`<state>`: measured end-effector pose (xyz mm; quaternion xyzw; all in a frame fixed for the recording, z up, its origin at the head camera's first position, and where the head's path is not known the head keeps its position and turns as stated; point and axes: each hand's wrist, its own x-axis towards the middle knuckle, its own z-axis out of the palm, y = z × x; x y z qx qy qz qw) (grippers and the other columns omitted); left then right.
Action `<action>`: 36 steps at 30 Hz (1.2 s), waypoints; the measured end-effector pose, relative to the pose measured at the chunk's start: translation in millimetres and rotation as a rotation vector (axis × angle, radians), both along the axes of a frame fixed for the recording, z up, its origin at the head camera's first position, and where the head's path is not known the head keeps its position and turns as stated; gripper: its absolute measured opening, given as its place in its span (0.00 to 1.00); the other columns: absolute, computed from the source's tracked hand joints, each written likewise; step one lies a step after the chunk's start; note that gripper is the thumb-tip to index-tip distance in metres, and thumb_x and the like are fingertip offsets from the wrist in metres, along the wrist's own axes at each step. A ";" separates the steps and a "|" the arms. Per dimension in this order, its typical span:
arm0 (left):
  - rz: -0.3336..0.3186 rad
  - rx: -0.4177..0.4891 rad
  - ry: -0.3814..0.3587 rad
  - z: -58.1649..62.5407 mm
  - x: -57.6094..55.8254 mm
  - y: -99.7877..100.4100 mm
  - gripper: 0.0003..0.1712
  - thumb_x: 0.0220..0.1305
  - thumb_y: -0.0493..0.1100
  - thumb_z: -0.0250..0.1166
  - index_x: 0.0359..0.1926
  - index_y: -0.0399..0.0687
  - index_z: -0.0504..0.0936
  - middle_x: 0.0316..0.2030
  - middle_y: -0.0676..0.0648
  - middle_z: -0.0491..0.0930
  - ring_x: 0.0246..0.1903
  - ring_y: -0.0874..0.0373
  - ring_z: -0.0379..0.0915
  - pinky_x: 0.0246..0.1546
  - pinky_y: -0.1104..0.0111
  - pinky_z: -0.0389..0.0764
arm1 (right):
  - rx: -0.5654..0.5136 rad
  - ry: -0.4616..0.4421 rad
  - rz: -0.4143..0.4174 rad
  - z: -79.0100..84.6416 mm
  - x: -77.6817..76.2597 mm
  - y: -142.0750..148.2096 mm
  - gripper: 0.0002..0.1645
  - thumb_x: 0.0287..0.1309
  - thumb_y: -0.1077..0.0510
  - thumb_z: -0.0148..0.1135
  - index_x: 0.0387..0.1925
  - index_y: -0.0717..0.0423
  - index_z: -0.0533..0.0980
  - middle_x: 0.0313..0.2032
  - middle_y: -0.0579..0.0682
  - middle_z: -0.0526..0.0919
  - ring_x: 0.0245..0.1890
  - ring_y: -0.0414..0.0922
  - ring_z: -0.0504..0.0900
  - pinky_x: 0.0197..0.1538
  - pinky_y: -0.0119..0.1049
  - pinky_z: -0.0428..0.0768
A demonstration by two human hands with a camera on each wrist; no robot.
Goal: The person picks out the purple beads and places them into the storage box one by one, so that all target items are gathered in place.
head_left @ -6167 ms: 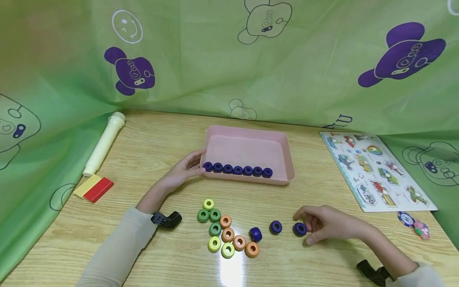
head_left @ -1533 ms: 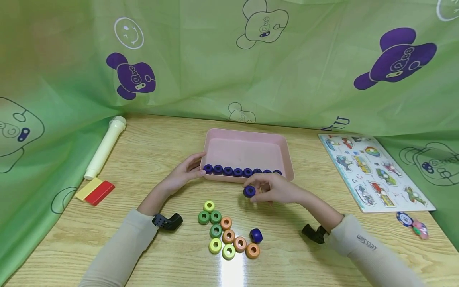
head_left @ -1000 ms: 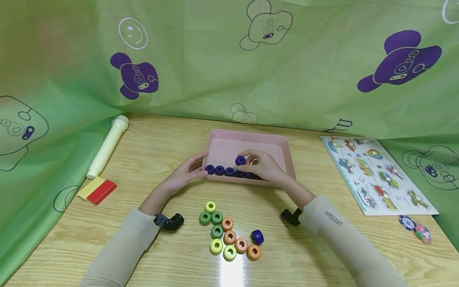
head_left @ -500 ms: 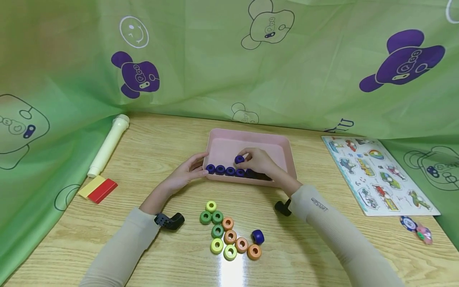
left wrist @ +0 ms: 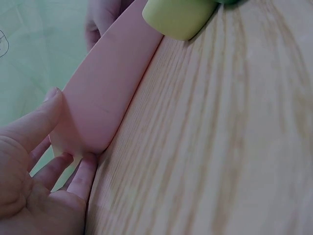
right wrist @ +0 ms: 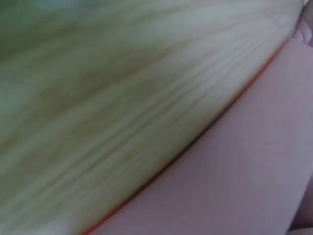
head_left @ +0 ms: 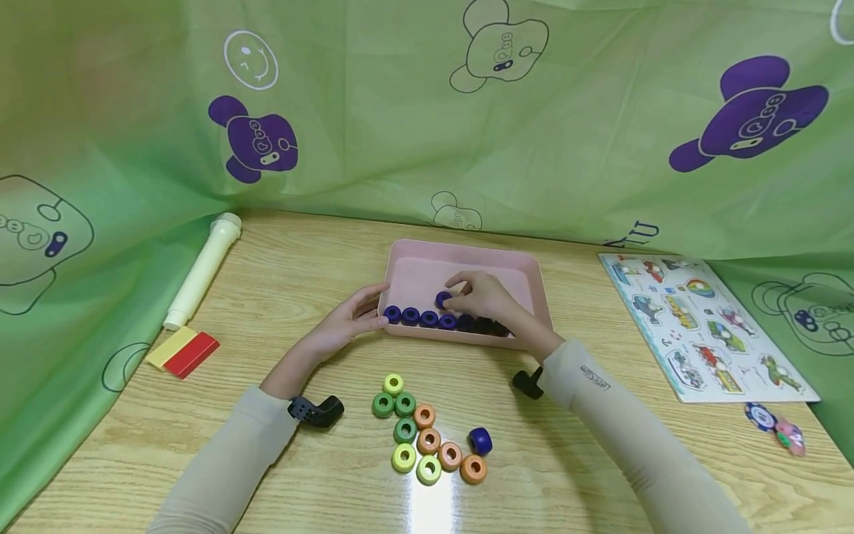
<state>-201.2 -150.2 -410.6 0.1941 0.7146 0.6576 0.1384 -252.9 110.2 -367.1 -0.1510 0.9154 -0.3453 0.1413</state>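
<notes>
In the head view, a shallow pink tray (head_left: 460, 256) has a row of dark blue beads (head_left: 429, 320) along its near wall. My left hand (head_left: 339, 326) holds the tray's near left corner; in the left wrist view the thumb (left wrist: 41, 120) lies against the tray wall and the fingers bend at the corner. My right hand (head_left: 485, 297) pinches another dark blue bead (head_left: 443, 300) inside the tray, just behind the row. That hand and wrist partly cover the row's right end. The right wrist view shows mostly the tray's outer wall (right wrist: 234, 156).
Nearer on the table lie several green (head_left: 405, 430), yellow (head_left: 403, 457) and orange beads (head_left: 429, 441), plus one dark blue bead (head_left: 480, 440) on its side. A picture puzzle board (head_left: 707, 326) lies right; a cream tube (head_left: 203, 271) and yellow-red piece (head_left: 183, 352) lie left.
My right hand has gone from the table at right into the tray, bringing a dark blue bead. Two such beads have left the table, and the row has grown. The left hand stays put.
</notes>
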 end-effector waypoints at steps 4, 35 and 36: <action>-0.003 -0.001 -0.019 7.3 3.5 0.6 0.35 0.55 0.40 0.57 0.62 0.49 0.53 0.60 0.45 0.51 0.57 0.51 0.48 0.54 0.60 0.54 | -0.096 0.084 0.045 9.1 11.2 11.1 0.20 0.44 0.50 0.62 0.42 0.52 0.73 0.24 0.48 0.76 0.20 0.44 0.72 0.19 0.33 0.68; 0.006 -0.028 0.000 0.3 0.5 0.9 0.35 0.54 0.44 0.58 0.61 0.52 0.54 0.60 0.44 0.51 0.58 0.50 0.48 0.54 0.59 0.53 | -0.142 -0.100 0.795 2.0 130.0 60.3 0.27 0.39 0.50 0.65 0.45 0.50 0.70 0.30 0.44 0.73 0.21 0.36 0.68 0.21 0.26 0.69; 0.005 -0.029 0.001 0.4 0.3 0.9 0.35 0.54 0.44 0.58 0.61 0.52 0.54 0.60 0.44 0.51 0.58 0.50 0.48 0.54 0.59 0.53 | -0.119 -0.090 0.795 1.3 131.0 59.4 0.27 0.39 0.49 0.65 0.45 0.50 0.70 0.30 0.42 0.73 0.22 0.36 0.68 0.22 0.25 0.69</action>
